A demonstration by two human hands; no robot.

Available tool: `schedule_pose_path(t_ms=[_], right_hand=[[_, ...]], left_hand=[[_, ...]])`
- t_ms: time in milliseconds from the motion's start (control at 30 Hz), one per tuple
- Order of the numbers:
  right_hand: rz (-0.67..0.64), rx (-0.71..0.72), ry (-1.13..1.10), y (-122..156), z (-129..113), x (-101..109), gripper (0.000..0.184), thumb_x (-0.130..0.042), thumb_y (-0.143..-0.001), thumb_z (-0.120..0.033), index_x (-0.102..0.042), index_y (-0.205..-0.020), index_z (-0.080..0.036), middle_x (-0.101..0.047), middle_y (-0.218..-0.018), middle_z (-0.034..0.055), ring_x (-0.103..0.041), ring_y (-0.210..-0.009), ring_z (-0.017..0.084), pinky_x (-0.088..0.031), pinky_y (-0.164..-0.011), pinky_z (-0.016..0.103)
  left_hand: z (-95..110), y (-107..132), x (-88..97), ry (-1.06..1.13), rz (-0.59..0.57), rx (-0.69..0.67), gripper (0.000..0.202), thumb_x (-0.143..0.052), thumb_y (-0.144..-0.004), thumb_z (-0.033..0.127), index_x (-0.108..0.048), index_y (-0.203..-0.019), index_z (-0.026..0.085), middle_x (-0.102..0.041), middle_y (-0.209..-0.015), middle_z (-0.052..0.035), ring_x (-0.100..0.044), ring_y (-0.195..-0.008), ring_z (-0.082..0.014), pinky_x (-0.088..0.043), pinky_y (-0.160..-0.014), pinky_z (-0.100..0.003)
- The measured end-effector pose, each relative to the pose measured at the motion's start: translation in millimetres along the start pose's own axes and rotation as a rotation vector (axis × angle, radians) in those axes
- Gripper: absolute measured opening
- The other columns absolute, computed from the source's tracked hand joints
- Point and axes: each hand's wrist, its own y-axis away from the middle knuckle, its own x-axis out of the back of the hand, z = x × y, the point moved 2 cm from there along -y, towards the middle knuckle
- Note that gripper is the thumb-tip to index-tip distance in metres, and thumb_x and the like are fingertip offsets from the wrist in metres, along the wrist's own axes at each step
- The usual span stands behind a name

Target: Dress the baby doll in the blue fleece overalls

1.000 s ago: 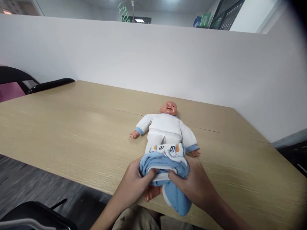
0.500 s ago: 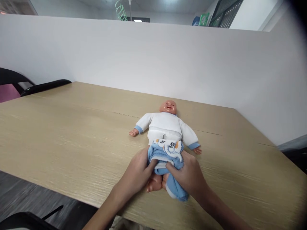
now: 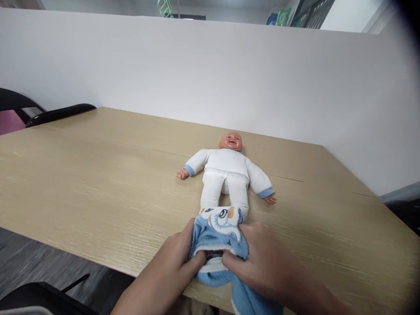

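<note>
A baby doll (image 3: 227,162) lies on its back on the table, head away from me, in a white top with blue cuffs. Its white cloth legs (image 3: 211,190) point toward me. Over the lower ends of the legs is a blue fleecy garment (image 3: 218,236) with an embroidered animal face; the doll's feet are hidden. My left hand (image 3: 179,258) grips the garment's left side, thumb at the white-edged opening. On the other side my right hand (image 3: 259,258) grips it the same way. A blue part of the garment hangs below my right hand.
The wooden table (image 3: 114,188) ends at a near edge just under my hands. Behind it stands a white partition wall (image 3: 197,70). Black chairs (image 3: 62,114) are at the far left, and another black chair (image 3: 39,299) is at the lower left.
Both hands have pulled the blue garment toward me, down the doll's legs. More of the white legs shows, and the feet have gone out of sight behind the garment.
</note>
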Motion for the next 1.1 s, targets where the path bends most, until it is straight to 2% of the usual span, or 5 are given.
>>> schedule_pose_path(t_ms=[233, 500, 767, 933, 1100], right_hand=[[0.053, 0.005, 0.117, -4, 0, -19, 0.009, -0.065, -0.087, -0.029, -0.068, -0.083, -0.021, -0.076, -0.091, 0.0066, -0.069, -0.081, 0.024, -0.039, -0.069, 0.034], [0.084, -0.04, 0.216, 3, 5, -30, 0.014, -0.059, -0.091, -0.028, -0.067, -0.099, -0.02, -0.074, -0.1, 0.011, -0.072, -0.093, 0.032, -0.046, -0.076, 0.039], [0.105, 0.002, -0.073, -4, 17, -30, 0.017, -0.063, -0.081, -0.014, -0.065, -0.097, -0.021, -0.077, -0.098, 0.007, -0.073, -0.093, 0.028, -0.051, -0.081, 0.038], [0.131, 0.084, -0.285, -13, 20, -29, 0.033, -0.067, -0.08, -0.012, -0.067, -0.111, -0.022, -0.079, -0.109, 0.004, -0.074, -0.1, 0.025, -0.056, -0.09, 0.038], [0.16, 0.237, -0.249, -33, 28, -13, 0.022, -0.075, -0.077, -0.015, -0.072, -0.098, -0.021, -0.078, -0.105, 0.0039, -0.072, -0.1, 0.025, -0.057, -0.093, 0.038]], left_hand=[[-30, -1, -13.9, -0.214, 0.046, 0.072, 0.031, -0.057, -0.099, 0.034, -0.061, -0.127, 0.021, -0.073, -0.116, -0.0111, -0.065, -0.106, -0.0342, -0.047, -0.096, -0.044], [-41, -5, -27.5, -0.24, 0.166, 0.005, 0.03, -0.059, -0.097, 0.032, -0.061, -0.124, 0.02, -0.064, -0.124, -0.0141, -0.054, -0.118, -0.0359, -0.041, -0.104, -0.049], [-47, -7, -26.4, 0.115, 0.213, -0.053, 0.034, -0.05, -0.104, 0.032, -0.048, -0.136, 0.02, -0.064, -0.132, -0.0128, -0.06, -0.122, -0.0291, -0.044, -0.108, -0.045], [-49, -16, -20.6, 0.173, 0.309, -0.169, 0.042, -0.048, -0.11, 0.039, -0.043, -0.147, 0.021, -0.055, -0.152, -0.013, -0.052, -0.142, -0.0265, -0.04, -0.117, -0.04], [-47, -34, -4.4, 0.098, 0.336, -0.206, 0.037, -0.05, -0.109, 0.039, -0.06, -0.137, 0.018, -0.06, -0.149, -0.0137, -0.052, -0.142, -0.0292, -0.039, -0.121, -0.045]])
